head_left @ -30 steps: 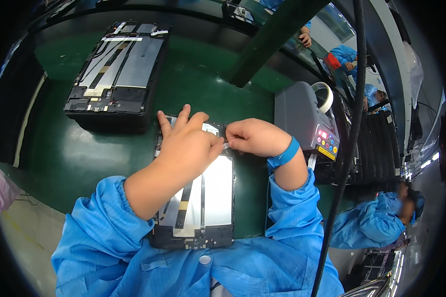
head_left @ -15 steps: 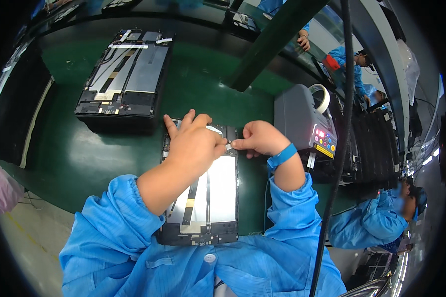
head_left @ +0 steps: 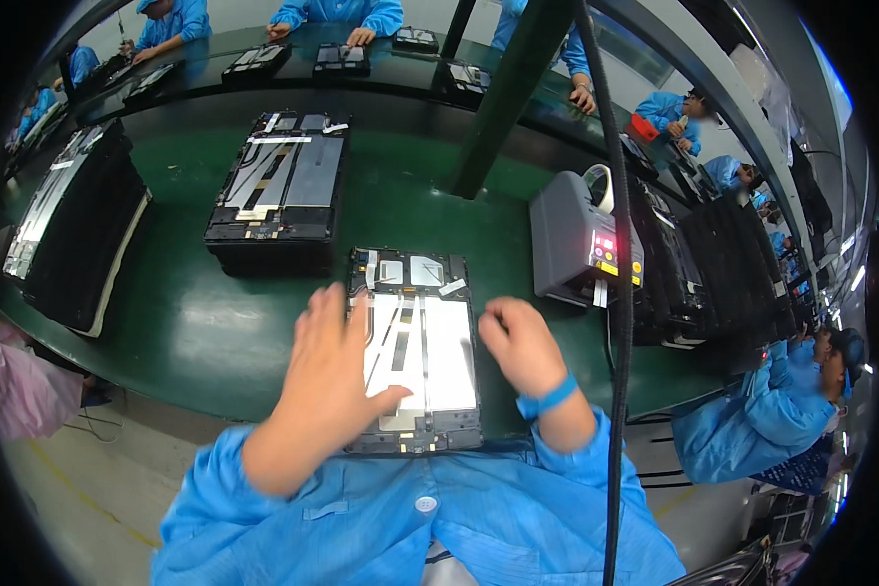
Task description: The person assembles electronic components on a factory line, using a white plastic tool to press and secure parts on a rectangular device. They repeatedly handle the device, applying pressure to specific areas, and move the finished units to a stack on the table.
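An opened tablet (head_left: 447,356) lies on the green bench before me, its dark frame and bright silver inner panel facing up. Dark flat cables run along the panel. A small white strip (head_left: 452,287) sits near its upper right corner. My left hand (head_left: 327,376) is over the tablet's left side, fingers spread and thumb stretched over the panel, holding nothing. Just beside the right edge is my right hand (head_left: 523,347), a blue band on its wrist. Its fingers are curled in, and nothing shows between them.
A stack of similar opened tablets (head_left: 281,181) stands beyond, with another dark stack (head_left: 93,230) far left. To the right is a grey tape dispenser (head_left: 571,239) with lit buttons. A black cable (head_left: 620,322) hangs in front. Co-workers in blue sit across a bench and at right.
Both hands have come away from the white strip near the tablet's top. My left hand has drawn back and spread its fingers; my right hand has moved down along the right edge. The view has shifted.
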Demonstrator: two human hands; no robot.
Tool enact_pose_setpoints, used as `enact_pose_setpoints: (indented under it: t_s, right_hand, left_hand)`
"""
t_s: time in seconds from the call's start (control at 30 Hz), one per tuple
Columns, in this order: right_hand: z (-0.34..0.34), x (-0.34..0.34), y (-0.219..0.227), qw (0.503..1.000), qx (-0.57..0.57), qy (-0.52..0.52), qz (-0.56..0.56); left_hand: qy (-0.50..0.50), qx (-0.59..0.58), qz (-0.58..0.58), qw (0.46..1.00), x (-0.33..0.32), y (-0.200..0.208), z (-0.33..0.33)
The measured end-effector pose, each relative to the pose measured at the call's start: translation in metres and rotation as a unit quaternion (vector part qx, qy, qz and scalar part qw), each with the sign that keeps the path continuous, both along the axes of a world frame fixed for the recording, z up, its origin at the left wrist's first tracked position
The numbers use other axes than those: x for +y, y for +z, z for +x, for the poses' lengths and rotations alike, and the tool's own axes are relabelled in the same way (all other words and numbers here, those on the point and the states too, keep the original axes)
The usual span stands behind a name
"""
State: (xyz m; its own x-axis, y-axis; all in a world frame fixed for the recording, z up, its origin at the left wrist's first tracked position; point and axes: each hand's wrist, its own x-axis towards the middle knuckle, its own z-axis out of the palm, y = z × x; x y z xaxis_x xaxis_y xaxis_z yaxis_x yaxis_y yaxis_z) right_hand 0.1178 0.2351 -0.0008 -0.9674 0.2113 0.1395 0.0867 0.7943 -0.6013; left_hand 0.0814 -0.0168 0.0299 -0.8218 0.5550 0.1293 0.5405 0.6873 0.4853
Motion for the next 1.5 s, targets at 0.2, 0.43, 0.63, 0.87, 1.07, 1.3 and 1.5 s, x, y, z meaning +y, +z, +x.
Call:
enact_pose_setpoints:
  t_s: [0.2, 0.43, 0.63, 0.87, 1.07, 1.3, 1.5]
  right_hand:
    - [0.063, -0.031, -0.005, 0.995, -0.050, 0.061, 0.059]
    - [-0.019, -0.013, 0.013, 0.977, 0.068, 0.131, 0.153]
    - [-0.032, -0.015, -0.002, 0.976, 0.039, 0.135, 0.167]
    - [-0.023, -0.008, -0.019, 0.977, 0.126, 0.110, 0.133]
    - [-0.031, -0.007, -0.017, 0.987, 0.026, 0.131, 0.094]
    - [0.061, -0.050, -0.011, 0.990, -0.115, 0.002, 0.082]
    - [0.069, -0.044, -0.032, 0.997, -0.070, 0.015, -0.029]
  left_hand:
    - [-0.057, -0.080, -0.003, 0.995, -0.057, -0.035, 0.054]
    - [-0.026, -0.017, -0.022, 0.999, -0.047, -0.038, 0.051]
    - [-0.016, 0.004, -0.005, 1.000, -0.051, -0.051, 0.053]
    - [-0.025, -0.002, -0.026, 0.999, -0.048, -0.042, 0.049]
    - [-0.032, 0.042, -0.044, 0.998, -0.044, -0.058, 0.043]
    - [-0.079, 0.277, -0.016, 0.957, -0.049, -0.085, 0.030]
    - [-0.058, -0.025, -0.156, 0.986, -0.036, -0.013, 0.045]
